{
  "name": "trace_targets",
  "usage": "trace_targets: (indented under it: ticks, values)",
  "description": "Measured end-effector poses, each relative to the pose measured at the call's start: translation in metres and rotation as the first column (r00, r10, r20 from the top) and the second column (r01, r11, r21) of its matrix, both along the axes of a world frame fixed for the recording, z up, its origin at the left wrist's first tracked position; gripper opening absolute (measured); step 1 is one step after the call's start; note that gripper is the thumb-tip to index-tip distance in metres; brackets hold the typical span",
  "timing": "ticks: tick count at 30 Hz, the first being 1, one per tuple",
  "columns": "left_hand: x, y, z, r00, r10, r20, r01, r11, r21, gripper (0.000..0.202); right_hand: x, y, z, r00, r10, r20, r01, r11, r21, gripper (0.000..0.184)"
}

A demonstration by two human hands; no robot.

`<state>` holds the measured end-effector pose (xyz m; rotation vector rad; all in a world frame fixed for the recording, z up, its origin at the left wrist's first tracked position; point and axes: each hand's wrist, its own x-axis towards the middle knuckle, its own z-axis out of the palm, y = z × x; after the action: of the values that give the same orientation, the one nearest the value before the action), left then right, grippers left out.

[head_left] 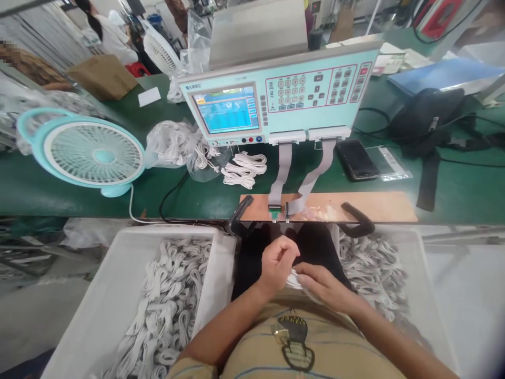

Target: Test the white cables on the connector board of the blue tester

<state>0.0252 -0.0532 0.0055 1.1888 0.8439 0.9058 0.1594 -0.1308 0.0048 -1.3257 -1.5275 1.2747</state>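
Note:
A coiled white cable bundle sits between my hands, close to my belly. My right hand is closed on it, with the thumb along its top. My left hand is curled, thumb against the fingers, touching the bundle's left side; whatever it pinches is hidden. Ahead, a copper-coloured board lies along the table edge. On it, two grey ribbon cables end in small connectors at the edge. They run up to a light-blue tester with a lit screen.
White bins of coiled cables flank my legs. Black clamps hold the board. On the green table are a fan, coiled white cables, bagged cables, a phone and a black bag. People are further back.

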Motion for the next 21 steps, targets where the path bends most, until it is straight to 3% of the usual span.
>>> trace_targets:
  ticks: [2, 4, 8, 13, 16, 21]
  values:
    - [-0.009, 0.004, 0.000, 0.997, -0.037, -0.063, 0.048, 0.983, 0.179, 0.014, -0.001, 0.004, -0.003, 0.993, -0.020, 0.117, 0.012, 0.998, 0.063, 0.027]
    - [-0.020, 0.010, 0.000, 0.976, -0.134, -0.171, 0.178, 0.944, 0.279, 0.016, 0.005, 0.005, -0.011, 0.955, -0.076, 0.286, 0.027, 0.985, 0.170, 0.021]
    - [-0.036, 0.020, -0.003, 0.863, -0.342, -0.371, 0.428, 0.886, 0.178, 0.010, 0.016, 0.005, -0.026, 0.846, -0.123, 0.519, -0.072, 0.938, 0.339, 0.018]
    - [-0.039, 0.022, -0.005, 0.827, -0.397, -0.397, 0.500, 0.843, 0.200, 0.008, 0.014, 0.009, -0.031, 0.797, -0.158, 0.582, -0.158, 0.876, 0.455, 0.024]
    - [-0.038, 0.021, -0.003, 0.831, -0.398, -0.390, 0.514, 0.817, 0.261, 0.011, 0.013, 0.013, -0.027, 0.838, -0.115, 0.533, -0.126, 0.910, 0.395, 0.023]
    - [-0.039, 0.019, 0.002, 0.817, -0.403, -0.412, 0.545, 0.772, 0.326, 0.013, 0.009, 0.020, -0.017, 0.957, 0.139, 0.253, -0.177, 0.975, 0.134, 0.019]
